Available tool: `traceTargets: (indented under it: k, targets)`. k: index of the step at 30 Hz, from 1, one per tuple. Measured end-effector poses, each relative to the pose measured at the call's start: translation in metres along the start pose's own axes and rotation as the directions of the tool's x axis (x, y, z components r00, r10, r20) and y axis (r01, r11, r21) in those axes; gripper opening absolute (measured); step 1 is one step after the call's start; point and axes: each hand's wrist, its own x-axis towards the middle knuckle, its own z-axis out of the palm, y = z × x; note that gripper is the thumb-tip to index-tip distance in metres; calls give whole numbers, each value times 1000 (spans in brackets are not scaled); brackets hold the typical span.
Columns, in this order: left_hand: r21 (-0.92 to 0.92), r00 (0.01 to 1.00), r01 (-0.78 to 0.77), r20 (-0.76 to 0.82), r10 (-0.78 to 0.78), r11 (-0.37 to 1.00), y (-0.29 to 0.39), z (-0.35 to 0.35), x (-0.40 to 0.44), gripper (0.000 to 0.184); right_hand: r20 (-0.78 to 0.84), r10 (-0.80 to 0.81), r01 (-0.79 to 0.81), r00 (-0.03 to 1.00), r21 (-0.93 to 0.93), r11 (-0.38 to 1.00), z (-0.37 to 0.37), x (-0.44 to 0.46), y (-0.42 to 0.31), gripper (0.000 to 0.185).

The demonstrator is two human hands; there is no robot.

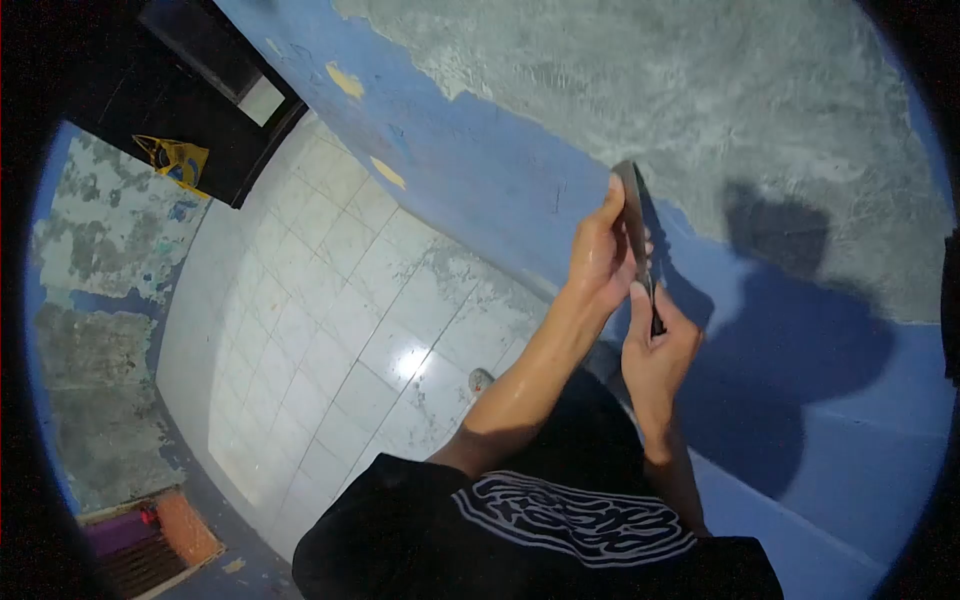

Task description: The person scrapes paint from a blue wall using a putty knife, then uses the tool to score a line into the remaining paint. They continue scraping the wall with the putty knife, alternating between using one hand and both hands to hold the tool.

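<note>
A long, narrow grey blade with a dark handle, a knife by its shape (634, 205), is held up in front of the wall. My right hand (662, 350) is closed round the handle, its thumb pressed along the base of the blade. Higher up, my left hand (600, 250) grips the blade, thumb near the rounded tip and fingers behind it. Behind both hands stands a blue painted wall (480, 190) with a large grey patch (620, 80) of bare plaster. The blade appears apart from the wall, though its exact distance is hard to judge.
White floor tiles (310, 340) with grey smears and specks run along the wall's foot. A yellow bag (178, 160) hangs by a dark doorway. Another peeling wall (100, 350) stands at the left, above an orange-sided box (190, 530). My shadow falls on the blue wall.
</note>
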Motion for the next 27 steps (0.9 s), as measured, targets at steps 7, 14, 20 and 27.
traceTargets:
  k: [7,14,20,27]
  targets:
    - [71,1000,8,-30,-6,997,4,-4,-1,36,-1,-73,73,997,-43,996,6,-3,1,16]
    - [101,997,12,-73,-5,995,1,2,-4,40,-31,-42,42,999,-8,999,7,-8,11,19]
    - [129,992,-88,-82,99,988,6,7,-4,41,-23,-37,37,999,31,999,14,-11,18,20]
    - [177,988,-53,-132,77,983,5,15,-10,39,-29,-12,15,1000,77,997,13,-7,26,19]
